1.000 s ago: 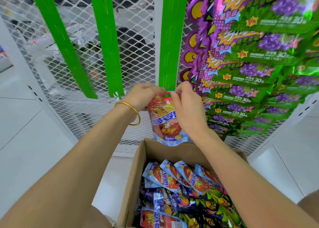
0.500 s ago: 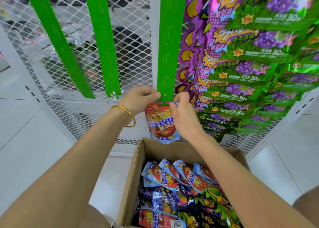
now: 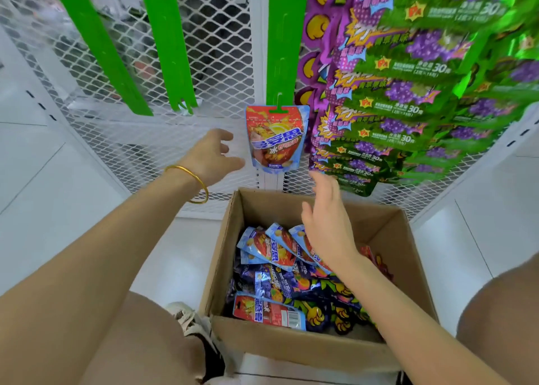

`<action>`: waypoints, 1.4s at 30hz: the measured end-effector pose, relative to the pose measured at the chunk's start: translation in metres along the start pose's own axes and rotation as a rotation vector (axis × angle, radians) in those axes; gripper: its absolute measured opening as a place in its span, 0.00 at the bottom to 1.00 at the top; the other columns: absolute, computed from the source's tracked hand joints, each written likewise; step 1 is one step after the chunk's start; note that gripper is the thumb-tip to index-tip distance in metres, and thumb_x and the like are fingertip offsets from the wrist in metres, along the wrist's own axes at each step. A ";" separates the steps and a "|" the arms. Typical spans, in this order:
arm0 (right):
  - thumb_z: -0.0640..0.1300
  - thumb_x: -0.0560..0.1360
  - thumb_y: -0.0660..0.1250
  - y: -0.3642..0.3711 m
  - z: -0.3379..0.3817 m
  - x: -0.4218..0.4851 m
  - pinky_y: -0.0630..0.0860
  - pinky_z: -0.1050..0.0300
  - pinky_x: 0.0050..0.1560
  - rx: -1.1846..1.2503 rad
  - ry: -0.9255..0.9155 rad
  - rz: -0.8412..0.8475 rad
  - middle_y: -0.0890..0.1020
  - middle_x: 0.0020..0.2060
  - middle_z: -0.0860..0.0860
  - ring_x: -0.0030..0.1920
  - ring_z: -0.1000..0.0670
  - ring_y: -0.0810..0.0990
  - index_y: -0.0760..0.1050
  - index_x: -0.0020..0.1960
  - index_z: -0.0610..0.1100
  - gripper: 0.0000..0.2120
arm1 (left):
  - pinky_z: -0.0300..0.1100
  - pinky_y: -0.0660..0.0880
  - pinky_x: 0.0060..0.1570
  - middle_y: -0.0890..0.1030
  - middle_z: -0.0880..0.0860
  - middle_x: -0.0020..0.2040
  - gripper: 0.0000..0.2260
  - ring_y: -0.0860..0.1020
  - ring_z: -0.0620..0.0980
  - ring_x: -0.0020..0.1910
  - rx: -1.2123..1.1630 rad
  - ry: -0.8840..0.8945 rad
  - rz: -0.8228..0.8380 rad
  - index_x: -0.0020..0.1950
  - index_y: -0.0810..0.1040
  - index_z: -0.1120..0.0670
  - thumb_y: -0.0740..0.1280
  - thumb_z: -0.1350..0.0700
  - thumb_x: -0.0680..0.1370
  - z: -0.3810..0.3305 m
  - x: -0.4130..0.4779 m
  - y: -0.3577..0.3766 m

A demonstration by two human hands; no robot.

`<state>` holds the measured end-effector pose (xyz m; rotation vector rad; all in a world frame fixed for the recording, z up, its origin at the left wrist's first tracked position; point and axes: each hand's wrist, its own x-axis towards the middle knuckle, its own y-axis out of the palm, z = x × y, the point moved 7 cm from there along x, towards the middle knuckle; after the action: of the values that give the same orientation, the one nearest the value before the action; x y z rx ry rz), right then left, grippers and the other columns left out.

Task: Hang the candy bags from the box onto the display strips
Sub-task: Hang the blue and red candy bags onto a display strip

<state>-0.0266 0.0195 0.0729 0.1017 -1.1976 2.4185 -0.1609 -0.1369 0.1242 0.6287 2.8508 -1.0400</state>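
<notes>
One red-and-blue candy pouch [image 3: 277,139] hangs upright from the bottom hook of the middle green plastic display strip [image 3: 287,40], against the white wire mesh panel [image 3: 221,63]. Neither hand touches it. The left hand [image 3: 213,154], with a gold bangle [image 3: 189,180] at the wrist, sits just beside the pouch at its 9 o'clock, fingers loosely spread and holding nothing. The right hand [image 3: 329,221] is lower, at the pouch's 5 o'clock, over the open brown cardboard box [image 3: 291,346], fingers straight and together, palm empty.

The next move most likely turns on how the right hand lies to the stock in the box. A row of red-and-blue pouches [image 3: 268,247] leans there, touching one another. It lies at about 8 o'clock from the right palm, and the nearest pouch is partly hidden under that hand. Their long axes run roughly from 11 o'clock to 5 o'clock, with the top edges toward 11 o'clock. The right hand is plainly the nearer one. The left hand is well apart from the box, off its far left corner at about 11 o'clock.

Judging from this, the hung pouch looks finished and a fresh one is due. The right hand would need to dip toward 8 o'clock and take a pouch by its upper edge. Free slots on the middle strip lie at 12 o'clock from the hung pouch. Two other green strips [image 3: 169,43] hang bare at 10 o'clock, and purple-and-green grape bags [image 3: 408,93] crowd the 3 o'clock side.
</notes>
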 end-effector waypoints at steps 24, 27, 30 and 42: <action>0.47 0.79 0.59 0.064 -0.148 -0.021 0.72 0.51 0.37 -0.192 0.541 0.429 0.77 0.36 0.41 0.42 0.39 0.79 0.74 0.37 0.40 0.16 | 0.40 0.69 0.61 0.69 0.56 0.68 0.24 0.71 0.51 0.64 0.328 0.118 0.662 0.69 0.65 0.55 0.67 0.54 0.75 0.045 0.000 0.135; 0.41 0.78 0.62 0.047 -0.123 -0.017 0.78 0.53 0.32 0.561 0.924 0.249 0.78 0.33 0.42 0.30 0.45 0.80 0.74 0.38 0.38 0.11 | 0.39 0.65 0.64 0.68 0.54 0.66 0.29 0.68 0.51 0.65 0.417 0.241 0.710 0.70 0.64 0.54 0.71 0.51 0.72 0.032 -0.020 0.145; 0.39 0.78 0.61 0.042 -0.094 -0.021 0.78 0.58 0.27 0.927 1.090 0.246 0.81 0.31 0.44 0.28 0.48 0.81 0.73 0.42 0.39 0.06 | 0.41 0.66 0.62 0.69 0.54 0.60 0.30 0.68 0.51 0.61 0.472 0.341 0.598 0.66 0.67 0.53 0.74 0.49 0.68 0.021 -0.033 0.141; 0.59 0.78 0.52 -0.026 -0.017 0.020 0.69 0.52 0.64 0.476 0.404 0.202 0.79 0.56 0.52 0.58 0.52 0.76 0.74 0.60 0.46 0.22 | 0.24 0.67 0.26 0.74 0.46 0.30 0.08 0.73 0.33 0.23 -0.068 0.240 0.224 0.39 0.74 0.55 0.69 0.67 0.72 -0.024 -0.011 0.043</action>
<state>-0.0313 0.0534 0.0865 -0.3651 -0.4630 2.6795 -0.1314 -0.0959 0.1184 1.1056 2.9045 -0.8830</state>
